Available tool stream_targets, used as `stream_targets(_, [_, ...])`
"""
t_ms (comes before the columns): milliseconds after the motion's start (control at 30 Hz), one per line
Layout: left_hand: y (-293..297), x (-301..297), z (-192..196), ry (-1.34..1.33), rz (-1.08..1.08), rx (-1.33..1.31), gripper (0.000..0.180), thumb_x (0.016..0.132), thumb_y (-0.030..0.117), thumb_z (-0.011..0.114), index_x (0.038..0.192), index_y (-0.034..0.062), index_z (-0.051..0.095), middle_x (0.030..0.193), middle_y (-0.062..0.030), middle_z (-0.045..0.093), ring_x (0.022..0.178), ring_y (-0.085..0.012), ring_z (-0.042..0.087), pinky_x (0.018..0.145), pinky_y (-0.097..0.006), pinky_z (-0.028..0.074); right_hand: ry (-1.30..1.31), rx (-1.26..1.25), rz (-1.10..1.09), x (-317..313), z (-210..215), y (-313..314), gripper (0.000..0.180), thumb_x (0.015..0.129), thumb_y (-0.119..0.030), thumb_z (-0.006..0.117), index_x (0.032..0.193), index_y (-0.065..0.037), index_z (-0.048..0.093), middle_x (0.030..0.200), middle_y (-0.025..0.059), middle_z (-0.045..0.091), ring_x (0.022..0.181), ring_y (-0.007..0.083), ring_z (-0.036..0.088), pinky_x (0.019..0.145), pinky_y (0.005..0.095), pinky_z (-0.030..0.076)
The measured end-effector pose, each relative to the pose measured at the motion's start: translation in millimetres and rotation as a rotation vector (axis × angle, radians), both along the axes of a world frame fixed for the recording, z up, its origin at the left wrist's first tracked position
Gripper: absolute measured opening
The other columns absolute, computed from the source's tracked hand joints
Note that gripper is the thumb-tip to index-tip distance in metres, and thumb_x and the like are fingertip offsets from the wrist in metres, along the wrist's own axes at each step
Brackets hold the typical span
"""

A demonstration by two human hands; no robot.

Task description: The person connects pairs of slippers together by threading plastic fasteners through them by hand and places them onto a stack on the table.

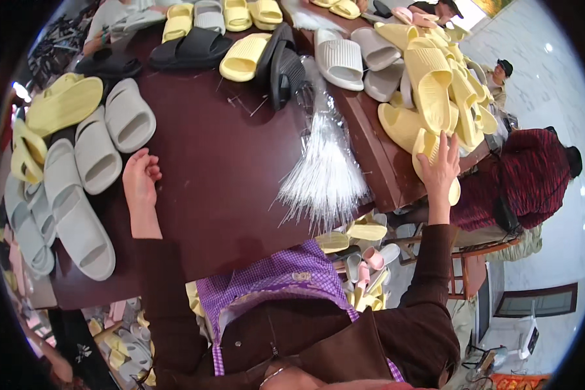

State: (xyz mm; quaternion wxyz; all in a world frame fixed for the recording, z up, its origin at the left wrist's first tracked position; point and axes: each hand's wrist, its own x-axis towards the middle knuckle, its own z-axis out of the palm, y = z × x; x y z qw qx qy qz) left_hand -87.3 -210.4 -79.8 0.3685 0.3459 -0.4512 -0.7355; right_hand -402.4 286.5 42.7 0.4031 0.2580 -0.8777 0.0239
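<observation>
My right hand (441, 168) reaches to the right edge of the table, fingers spread over a yellow slipper (424, 144) at the near end of a yellow pile. It appears to touch the slipper without gripping it. On the left, my left hand (143, 182) hovers over the table with its fingers curled in; nothing shows in them. Closest to it are grey slippers, one (130, 116) just beyond the fingertips and another (99, 153) beside them. Between my hands lies a fanned bundle of thin clear-white strands (325, 172), its far end in clear plastic.
Black slippers (192, 49) and a yellow one (244, 57) line the table's (208, 175) far side. Thin pins (248, 107) lie near them. Grey slippers (339, 60) sit beside the yellow pile. A person in a red-and-black top (530, 175) is at the right. More slippers (368, 260) are below the table edge.
</observation>
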Motion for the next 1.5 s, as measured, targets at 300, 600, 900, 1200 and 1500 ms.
stream_targets(300, [-1, -1, -1, -0.038, -0.017, -0.031, 0.017, 0.088, 0.011, 0.052, 0.104, 0.0049, 0.053, 0.078, -0.0037, 0.059, 0.058, -0.0091, 0.051, 0.052, -0.023, 0.042, -0.057, -0.089, -0.105, -14, 4, -5, 0.054, 0.075, -0.019, 0.065, 0.128, -0.018, 0.052, 0.136, 0.0128, 0.044, 0.119, 0.0331, 0.044, 0.095, 0.0481, 0.037])
stream_targets(600, [-1, -2, 3, -0.035, -0.027, -0.008, 0.019, 0.089, 0.012, 0.05, 0.106, 0.0047, 0.052, 0.08, -0.0035, 0.058, 0.062, -0.0096, 0.049, 0.055, -0.026, 0.04, -0.051, -0.25, 0.151, -3, 27, -51, 0.038, 0.076, -0.02, 0.063, 0.114, -0.017, 0.063, 0.13, 0.0133, 0.05, 0.115, 0.0351, 0.047, 0.097, 0.0425, 0.037])
stream_targets(900, [1, -3, 1, -0.025, -0.017, -0.008, 0.015, 0.089, 0.01, 0.051, 0.103, 0.0051, 0.054, 0.079, -0.0033, 0.059, 0.059, -0.0085, 0.051, 0.052, -0.024, 0.042, 0.052, -0.036, -0.065, -50, 7, -62, 0.046, 0.08, -0.03, 0.06, 0.125, -0.026, 0.056, 0.137, 0.0123, 0.043, 0.129, 0.0384, 0.033, 0.101, 0.0535, 0.027])
stream_targets(1200, [3, 0, 2, -0.055, -0.024, -0.05, 0.015, 0.089, 0.01, 0.05, 0.103, 0.0049, 0.054, 0.078, -0.0029, 0.058, 0.059, -0.0072, 0.051, 0.05, -0.021, 0.042, -0.038, -0.034, -0.176, -117, 9, -39, 0.046, 0.082, -0.035, 0.055, 0.128, -0.032, 0.052, 0.143, 0.0027, 0.039, 0.133, 0.0383, 0.028, 0.104, 0.0555, 0.022])
stream_targets(1500, [1, -3, 1, -0.077, -0.013, -0.061, 0.016, 0.089, 0.009, 0.051, 0.104, 0.0037, 0.053, 0.079, -0.0029, 0.058, 0.06, -0.0071, 0.052, 0.049, -0.022, 0.042, -0.109, -0.101, -0.105, -170, 14, -27, 0.046, 0.084, -0.037, 0.048, 0.13, -0.032, 0.05, 0.143, -0.003, 0.04, 0.132, 0.0389, 0.03, 0.106, 0.0524, 0.022])
